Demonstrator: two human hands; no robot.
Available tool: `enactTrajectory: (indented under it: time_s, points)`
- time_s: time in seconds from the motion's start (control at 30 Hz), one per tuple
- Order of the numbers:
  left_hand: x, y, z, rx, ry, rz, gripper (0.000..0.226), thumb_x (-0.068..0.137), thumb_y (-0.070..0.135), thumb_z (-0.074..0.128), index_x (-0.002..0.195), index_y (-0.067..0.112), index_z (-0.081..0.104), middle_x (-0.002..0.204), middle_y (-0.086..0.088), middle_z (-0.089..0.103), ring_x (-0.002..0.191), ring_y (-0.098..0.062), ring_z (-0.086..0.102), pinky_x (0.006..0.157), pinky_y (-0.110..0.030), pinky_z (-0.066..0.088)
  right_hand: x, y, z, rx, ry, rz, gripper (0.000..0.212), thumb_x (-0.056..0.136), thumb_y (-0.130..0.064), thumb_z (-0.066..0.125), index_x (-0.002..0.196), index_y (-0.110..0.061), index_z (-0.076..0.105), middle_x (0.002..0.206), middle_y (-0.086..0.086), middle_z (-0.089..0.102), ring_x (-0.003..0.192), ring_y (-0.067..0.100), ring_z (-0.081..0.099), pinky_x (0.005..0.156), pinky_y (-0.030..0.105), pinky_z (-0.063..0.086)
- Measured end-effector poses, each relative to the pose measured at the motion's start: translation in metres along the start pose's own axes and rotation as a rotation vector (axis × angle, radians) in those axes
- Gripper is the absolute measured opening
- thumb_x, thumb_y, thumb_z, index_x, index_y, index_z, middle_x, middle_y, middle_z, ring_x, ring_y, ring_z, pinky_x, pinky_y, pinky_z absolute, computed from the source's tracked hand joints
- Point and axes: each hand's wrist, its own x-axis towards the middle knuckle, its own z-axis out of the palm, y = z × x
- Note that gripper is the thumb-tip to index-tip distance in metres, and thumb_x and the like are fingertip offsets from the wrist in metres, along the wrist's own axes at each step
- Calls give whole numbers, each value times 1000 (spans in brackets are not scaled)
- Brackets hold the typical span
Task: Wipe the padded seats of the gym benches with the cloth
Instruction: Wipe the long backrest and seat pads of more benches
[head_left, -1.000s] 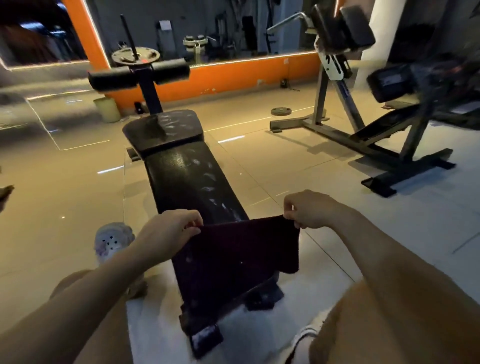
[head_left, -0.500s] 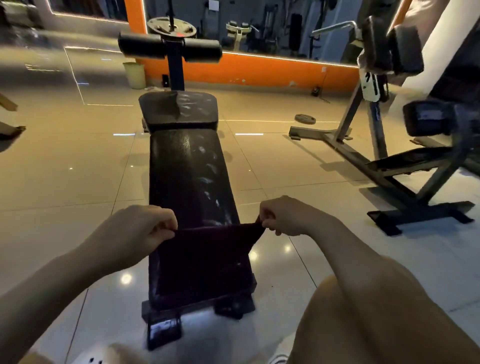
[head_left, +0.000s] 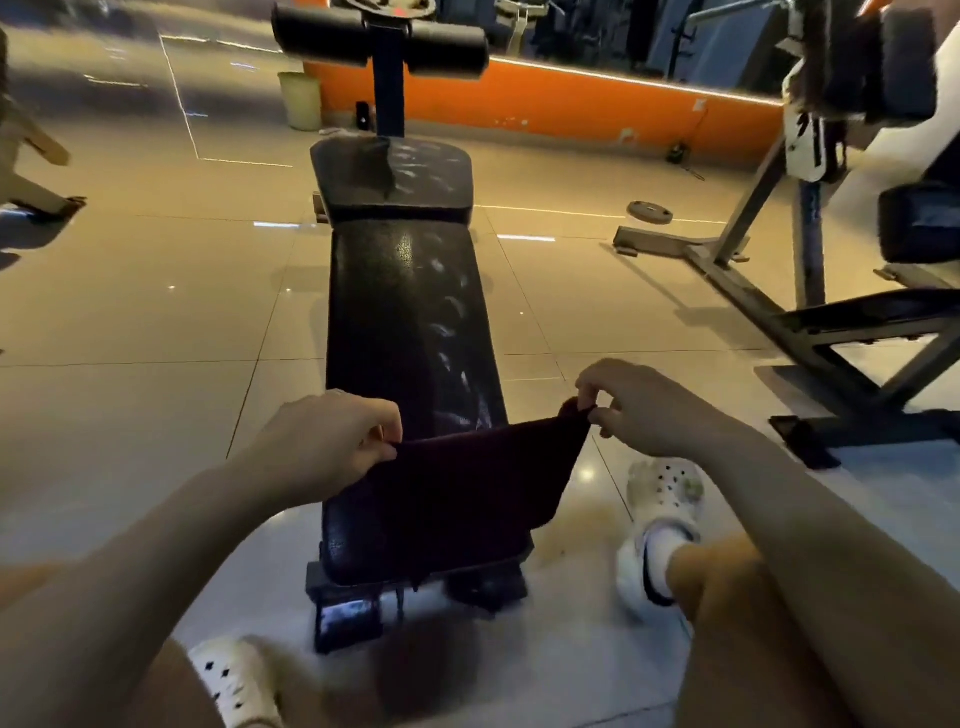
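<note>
**Cloth stretched over the near end of the bench**

The dark cloth (head_left: 467, 483) is held taut by its two upper corners above the near end of the black padded bench (head_left: 410, 322), its lower part draping over the pad's near edge. The left hand (head_left: 332, 447) grips the corner on the bench's left side, fingers curled round the fabric. The right hand (head_left: 639, 410) pinches the other corner just off the bench's right edge, between thumb and fingertips, the remaining fingers bent. Pale smears mark the long pad beyond the cloth. At the bench's far end stand the black foam rollers (head_left: 379, 39). A white clog (head_left: 662, 514) rests on the tiled floor (head_left: 156, 312) right of the bench, another clog (head_left: 236, 680) near its foot.
</note>
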Motion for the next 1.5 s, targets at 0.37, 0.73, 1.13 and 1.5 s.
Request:
enactTrajectory:
  time_s: [0.37,0.73,1.13,1.5]
  points:
    - [93,40,24,346,-206,-55,10,99,34,48,107,32,54,107,10,63,96,-14,58,55,-25,27,94,75,10,-23,-267,-107,6,99,-18,54,98,-24,53,83,-10,51,69,3,51,57,20,33]
    - [59,110,47,259,-342,-298,6,98,29,55,103,28,52,104,6,58,86,-14,51,67,-27,37,66,98,10,-206,-493,-305,14,97,-13,57,92,-24,51,80,-9,52,67,7,55,57,23,37]
    - [-11,151,158,-315,125,-905,6,92,18,61,92,24,60,100,-3,69,91,-23,59,73,-30,41,27,104,53,-415,-678,-559,18,96,-9,53,113,-6,58,105,13,65,84,22,64,66,29,47]
    - [58,112,177,-248,544,-853,15,95,15,58,102,20,70,99,0,64,94,-24,57,73,-42,50,142,105,79,-453,-528,-416,19,93,-3,56,112,-7,59,108,12,63,92,24,61,69,29,45]
